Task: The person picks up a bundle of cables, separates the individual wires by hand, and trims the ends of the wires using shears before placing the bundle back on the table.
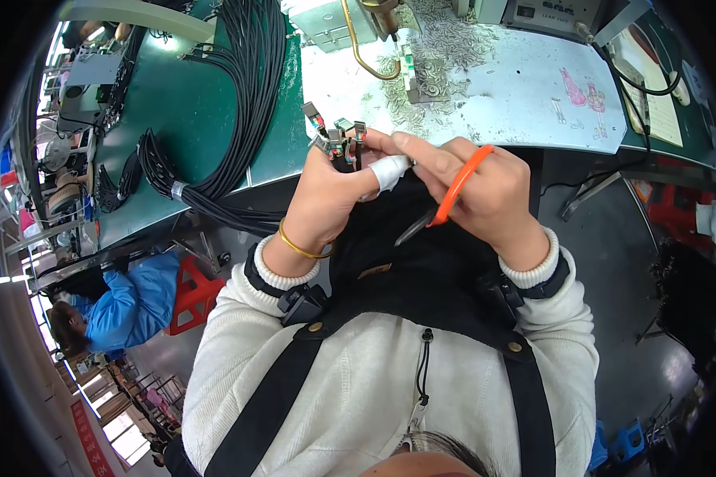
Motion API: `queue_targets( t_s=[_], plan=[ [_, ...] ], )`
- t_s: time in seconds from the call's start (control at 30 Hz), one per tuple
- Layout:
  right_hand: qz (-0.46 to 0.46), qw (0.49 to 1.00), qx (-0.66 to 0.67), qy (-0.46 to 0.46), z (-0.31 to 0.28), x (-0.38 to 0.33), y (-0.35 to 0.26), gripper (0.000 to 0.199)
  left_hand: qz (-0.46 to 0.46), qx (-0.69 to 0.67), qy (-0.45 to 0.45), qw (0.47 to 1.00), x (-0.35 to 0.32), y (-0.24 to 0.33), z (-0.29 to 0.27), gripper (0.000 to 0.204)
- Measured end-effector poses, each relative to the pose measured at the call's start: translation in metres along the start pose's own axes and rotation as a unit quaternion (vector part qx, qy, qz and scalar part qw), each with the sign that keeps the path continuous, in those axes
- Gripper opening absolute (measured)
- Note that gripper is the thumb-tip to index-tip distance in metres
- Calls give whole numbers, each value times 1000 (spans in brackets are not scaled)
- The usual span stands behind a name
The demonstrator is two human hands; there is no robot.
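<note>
My left hand [330, 187] is closed round several black cables, and their metal-and-green connector ends [338, 137] stick up above its fingers. White tape [390, 172] wraps its thumb. My right hand [485, 183] is closed too, with orange-handled scissors [463, 184] hooked in it and their dark blades pointing down toward my apron [422, 278]. The tips of the right thumb and forefinger pinch close to the taped left thumb. What lies between those fingertips is too small and covered to make out.
A thick bundle of black cables [243, 95] lies on the green table [167, 103] at left. Ahead, small metal bits [445, 48] litter a white board [509, 111] beneath a machine [386, 20]. A person in blue [135, 298] sits by a red stool [191, 294] at far left.
</note>
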State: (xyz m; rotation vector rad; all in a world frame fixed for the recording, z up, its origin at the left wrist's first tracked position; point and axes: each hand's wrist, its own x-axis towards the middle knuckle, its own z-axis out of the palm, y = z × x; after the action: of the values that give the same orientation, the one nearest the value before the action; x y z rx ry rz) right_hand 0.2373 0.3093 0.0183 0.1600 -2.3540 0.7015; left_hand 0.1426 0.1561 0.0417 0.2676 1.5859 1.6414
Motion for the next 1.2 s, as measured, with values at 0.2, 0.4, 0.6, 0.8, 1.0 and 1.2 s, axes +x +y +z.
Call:
queue_targets(
  t_s=[0.2,0.4,0.6,0.8,1.0,1.2],
  plan=[
    [-45,997,-68,-3,1,-3,0,21,17,62,18,998,0,7,10,18],
    [130,988,78,12,10,-4,-12,12,239,185,58,952,2,-13,14,19],
    [388,751,534,33,14,4,-13,7,0,13,20,1000,2,4,6,17],
    [322,876,357,-32,13,-10,-6,18,45,22,32,998,1,7,9,16],
    [249,954,127,-113,13,-13,-18,26,143,85,45,985,3,4,9,15],
    [289,931,187,-124,22,-17,-12,25,61,62,12,996,19,16,1,15]
  ],
)
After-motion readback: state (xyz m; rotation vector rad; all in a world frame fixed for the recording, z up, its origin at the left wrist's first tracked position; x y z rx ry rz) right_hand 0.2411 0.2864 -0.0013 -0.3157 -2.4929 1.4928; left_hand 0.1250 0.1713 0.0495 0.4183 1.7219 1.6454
